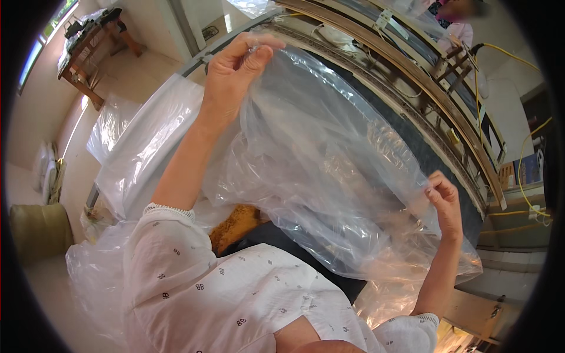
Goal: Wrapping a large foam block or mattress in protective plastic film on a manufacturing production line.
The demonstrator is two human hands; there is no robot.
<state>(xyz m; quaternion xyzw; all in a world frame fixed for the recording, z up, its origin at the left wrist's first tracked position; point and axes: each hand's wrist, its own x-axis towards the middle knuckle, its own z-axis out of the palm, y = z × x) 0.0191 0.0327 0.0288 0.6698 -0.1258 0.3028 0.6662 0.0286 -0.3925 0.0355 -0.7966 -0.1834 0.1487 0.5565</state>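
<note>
A large clear plastic sheet or bag (pixel 329 141) is stretched between my two hands over a dark tabletop; I cannot tell which of the two it is. Its far left corner is pinched between the thumb and fingers of my left hand (pixel 232 76), which reaches farther forward. My right hand (pixel 445 203) pinches the same plastic by its edge at the right. The lower part hangs in loose, shiny folds in front of my body. More clear plastic (pixel 150 135) lies in a flat stack to the left of my left forearm.
Beyond the table runs a long machine frame with wooden rails (pixel 412 70) and yellow cables (pixel 518 56). Another person (pixel 459 29) is at the far right. A wooden table (pixel 88 65) stands far left, and an olive cylindrical seat (pixel 41 232) nearer. Loose plastic (pixel 94 282) hangs at lower left.
</note>
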